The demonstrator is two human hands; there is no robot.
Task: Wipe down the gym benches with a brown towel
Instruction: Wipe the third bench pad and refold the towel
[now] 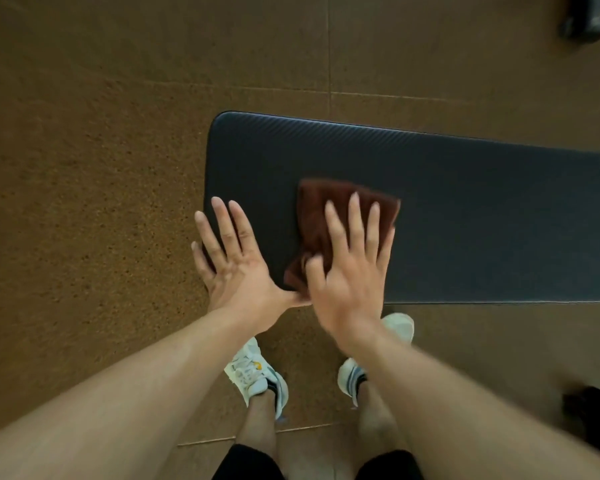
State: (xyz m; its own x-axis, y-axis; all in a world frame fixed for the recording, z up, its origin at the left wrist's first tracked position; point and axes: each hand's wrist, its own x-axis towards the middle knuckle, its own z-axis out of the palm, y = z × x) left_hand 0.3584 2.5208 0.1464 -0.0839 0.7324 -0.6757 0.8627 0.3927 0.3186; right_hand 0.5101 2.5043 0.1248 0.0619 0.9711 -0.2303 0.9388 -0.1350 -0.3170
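Observation:
A black padded gym bench (465,202) runs from the middle of the view out past the right edge. A folded brown towel (317,216) lies on its near left part. My right hand (352,271) lies flat on the towel with fingers straight and spread, pressing it onto the pad; this hand is slightly blurred. My left hand (232,258) rests flat on the bench's left end, fingers straight, its thumb reaching toward the towel's near corner.
Brown speckled rubber floor (84,168) surrounds the bench. My feet in white trainers (257,375) stand just in front of the bench's near edge. Dark gym equipment shows at the top right corner (589,19) and the lower right edge (593,420).

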